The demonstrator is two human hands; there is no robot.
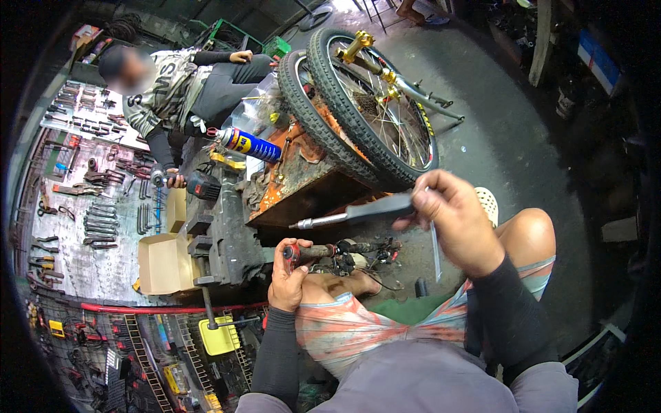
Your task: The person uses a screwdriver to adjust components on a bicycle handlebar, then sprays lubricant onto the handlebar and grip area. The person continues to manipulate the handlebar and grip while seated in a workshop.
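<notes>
My left hand (286,277) is closed around the red-capped end of a dark handlebar (318,252). Levers and cables (358,260) cluster farther along the bar, above my lap. Raised to the right, my right hand (454,219) grips a screwdriver (375,209) by its dark grey handle. Its silver shaft points left, and the tip sits a little above the handlebar without touching it. The fingers of my right hand partly cover the handle's end.
A bench vise (237,251) stands left of the handlebar. Two bicycle wheels (344,103) lean on the orange-stained bench, beside a blue spray can (251,145). Across the bench, a person (165,93) holds a cordless drill (201,184). An open cardboard box (165,265) lies near many hand tools.
</notes>
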